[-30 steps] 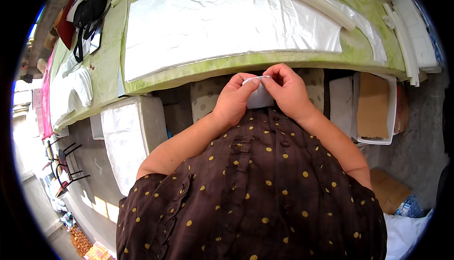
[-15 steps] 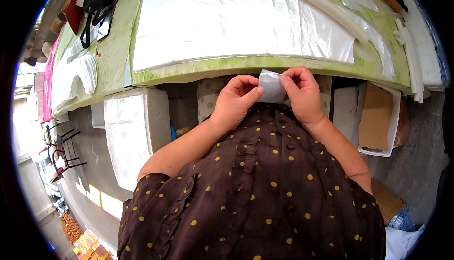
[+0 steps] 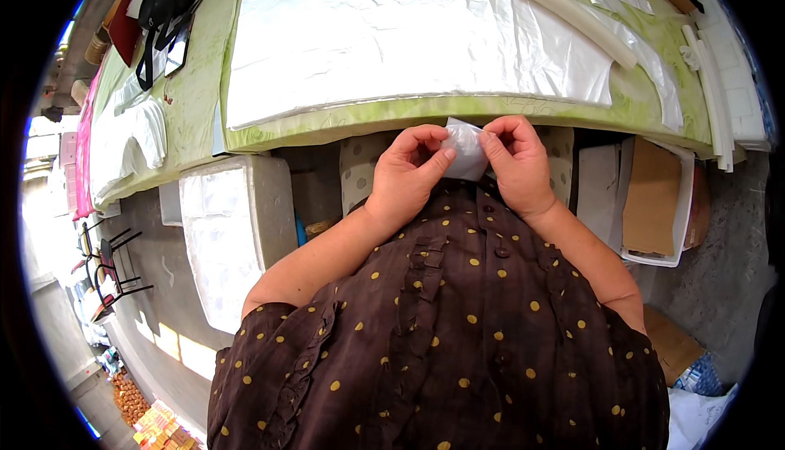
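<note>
A small translucent plastic bag (image 3: 467, 152) hangs between the two hands, just in front of the counter (image 3: 352, 113), its longer axis unclear. The right hand (image 3: 521, 164) has its upper right corner in a pinched grip; the left hand (image 3: 413, 170) touches the opposite edge with its thumb, but I cannot tell whether that grip is closed. Both are equally near. Rightward, a white bin (image 3: 681, 192) contains brown cardboard (image 3: 652, 196); leftward, a foam box (image 3: 274, 204) has unclear contents.

The film (image 3: 467, 157) is between the left hand (image 3: 406, 172) and the right hand (image 3: 521, 165), before the table (image 3: 196, 65) bearing sheeting (image 3: 401, 33).
</note>
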